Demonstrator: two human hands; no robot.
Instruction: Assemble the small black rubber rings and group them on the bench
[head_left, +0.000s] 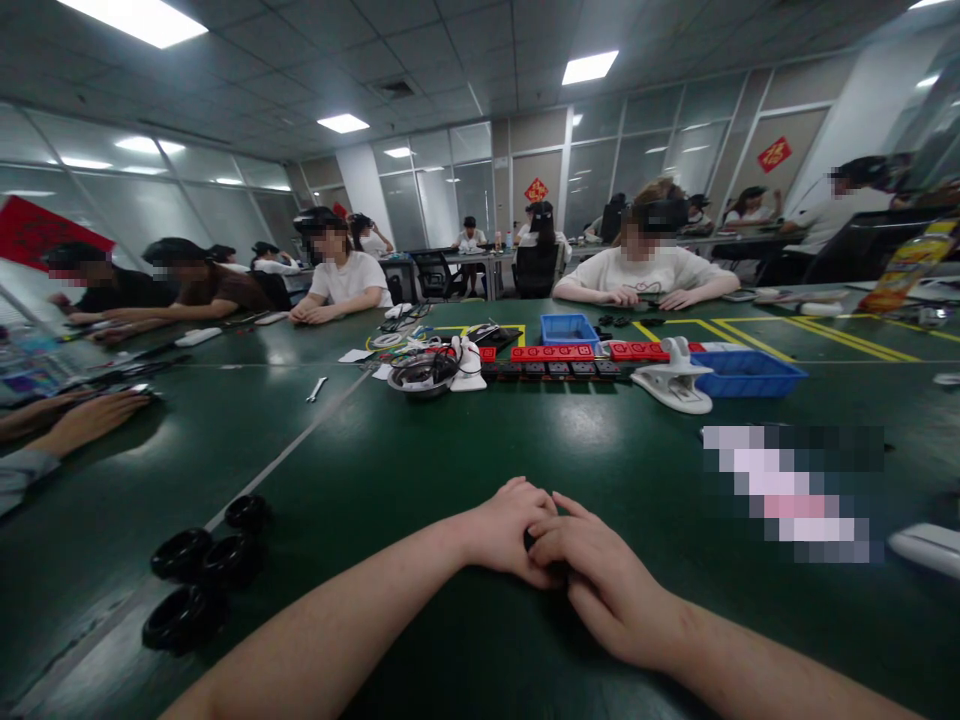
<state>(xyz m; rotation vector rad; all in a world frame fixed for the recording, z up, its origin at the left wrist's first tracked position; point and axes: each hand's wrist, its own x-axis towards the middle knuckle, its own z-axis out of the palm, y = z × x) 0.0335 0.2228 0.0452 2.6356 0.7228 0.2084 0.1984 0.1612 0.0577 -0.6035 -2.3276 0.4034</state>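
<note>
My left hand (511, 530) and my right hand (611, 585) meet low over the green table in front of me, both with bent fingers. Between them shows a sliver of a small black piece (529, 540); the fingers cover most of it, so its kind is hidden. My left hand is closed around it, while the curled fingers of my right hand press against it from the other side. To the left of my forearm lie several glossy black rings (181, 553), close together on the table.
Across the table (420, 450) stand red power strips (559, 353), a white clamp stand (679, 378), a blue tray (750, 375) and a metal bowl (420, 380) with cables. A wrench (316, 389) lies left of them. Another person's hand (97, 420) rests at far left.
</note>
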